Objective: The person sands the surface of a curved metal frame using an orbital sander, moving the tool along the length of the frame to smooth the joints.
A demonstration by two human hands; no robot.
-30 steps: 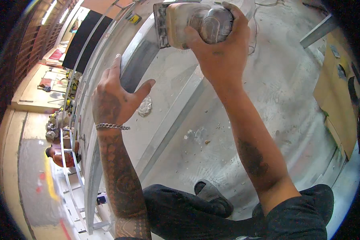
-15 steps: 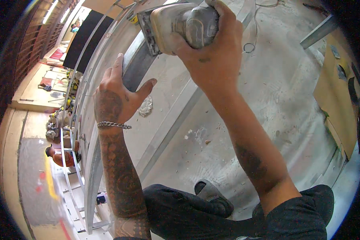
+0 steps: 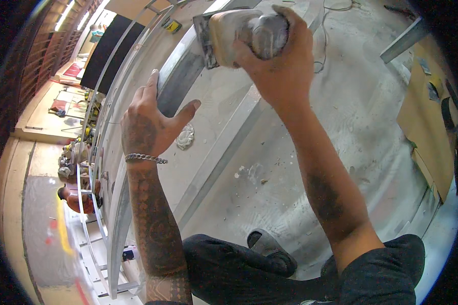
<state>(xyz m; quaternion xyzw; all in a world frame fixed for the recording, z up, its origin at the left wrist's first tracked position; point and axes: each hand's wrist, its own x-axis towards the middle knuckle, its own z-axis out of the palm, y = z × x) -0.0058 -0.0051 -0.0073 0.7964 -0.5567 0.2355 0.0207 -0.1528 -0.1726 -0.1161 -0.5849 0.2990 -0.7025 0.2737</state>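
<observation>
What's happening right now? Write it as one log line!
right hand: grips sander on curved metal rail | left hand: braces same rail | bracelet on left wrist

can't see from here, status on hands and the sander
Right hand clamped on sander, pad against grey beam. Left hand braced on beam. Nothing blocking.

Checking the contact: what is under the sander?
The sander, gripped by the right hand, sits on the curved grey beam. Its pad hides the contact patch.
</observation>
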